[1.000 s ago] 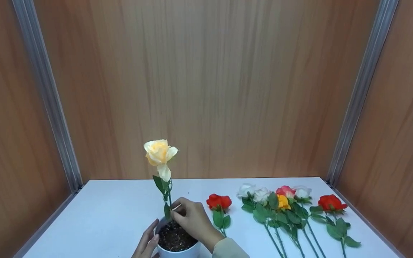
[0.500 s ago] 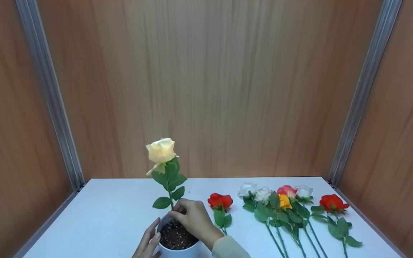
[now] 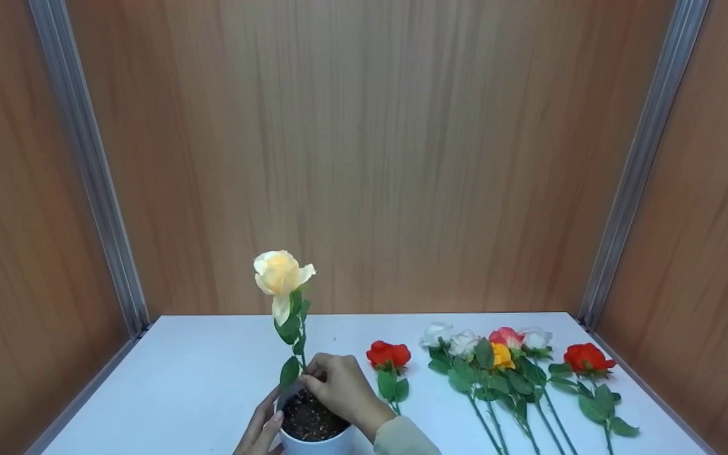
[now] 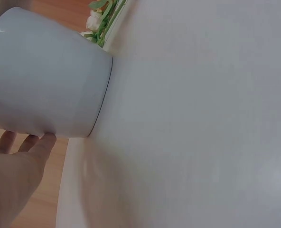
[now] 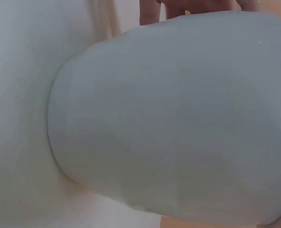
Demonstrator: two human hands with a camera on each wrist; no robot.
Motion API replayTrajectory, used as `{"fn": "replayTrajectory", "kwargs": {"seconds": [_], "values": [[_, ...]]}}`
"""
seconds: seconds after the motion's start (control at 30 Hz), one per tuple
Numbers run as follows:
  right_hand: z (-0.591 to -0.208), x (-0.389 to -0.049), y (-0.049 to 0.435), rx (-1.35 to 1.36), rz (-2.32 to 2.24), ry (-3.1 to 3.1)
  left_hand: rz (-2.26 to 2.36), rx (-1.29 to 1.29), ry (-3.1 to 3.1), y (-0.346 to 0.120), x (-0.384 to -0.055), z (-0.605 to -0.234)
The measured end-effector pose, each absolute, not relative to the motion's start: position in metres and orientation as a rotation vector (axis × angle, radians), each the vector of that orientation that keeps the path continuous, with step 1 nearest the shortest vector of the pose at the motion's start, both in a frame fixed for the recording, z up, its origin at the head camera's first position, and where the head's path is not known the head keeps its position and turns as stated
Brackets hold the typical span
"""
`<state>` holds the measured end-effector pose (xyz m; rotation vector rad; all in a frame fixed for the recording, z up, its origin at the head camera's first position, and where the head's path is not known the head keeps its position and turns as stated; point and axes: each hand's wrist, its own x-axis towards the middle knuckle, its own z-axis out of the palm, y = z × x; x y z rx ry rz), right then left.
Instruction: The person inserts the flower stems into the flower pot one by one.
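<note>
A pale yellow rose (image 3: 277, 273) stands upright in the head view, its stem going down to the dark soil (image 3: 312, 420) near the back left of a white pot (image 3: 315, 447). Low on that stem, my right hand (image 3: 344, 387) pinches it between thumb and fingers; the fingertips partly hide it. My left hand (image 3: 259, 427) lies against the pot's left side with fairly straight fingers. In the left wrist view, the fingertips of the left hand (image 4: 19, 173) touch the pot wall (image 4: 50, 76). The right wrist view is mostly filled by the pot (image 5: 169, 114).
A red rose (image 3: 388, 355) lies just right of the right hand. Farther right on the white table (image 3: 168, 385) lie white roses (image 3: 438, 335), an orange-yellow rose (image 3: 501, 356), a pink rose (image 3: 507, 337) and another red rose (image 3: 586, 359). Wood-grain panels (image 3: 364, 158) surround the table.
The yellow rose has turned about its stem, its leaves swinging out and then back to the left. The right hand keeps its pinch low on the stem; the left hand stays at the pot.
</note>
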<state>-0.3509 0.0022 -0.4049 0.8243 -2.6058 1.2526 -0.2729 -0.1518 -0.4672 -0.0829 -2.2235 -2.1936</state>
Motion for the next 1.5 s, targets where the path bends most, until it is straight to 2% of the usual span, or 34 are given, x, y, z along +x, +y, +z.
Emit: {"fn": "replayTrajectory", "kwargs": {"seconds": [0.23, 0.83, 1.2, 1.5], "values": [[-0.405, -0.352, 0.001, 0.775, 1.243, -2.643, -2.211, -0.216, -2.136, -0.153, -0.273, -0.472], [-0.387, -0.343, 0.017, 0.857, 1.254, -2.563, -2.217, -0.133, -2.193, -0.153, -0.275, -0.467], [-0.381, -0.336, 0.058, 0.911, 1.269, -2.546, -2.206, -0.162, -2.198, -0.15, -0.275, -0.466], [-0.391, -0.333, 0.098, 0.936, 1.217, -2.581, -2.208, -0.195, -2.215, -0.154, -0.275, -0.467]]}}
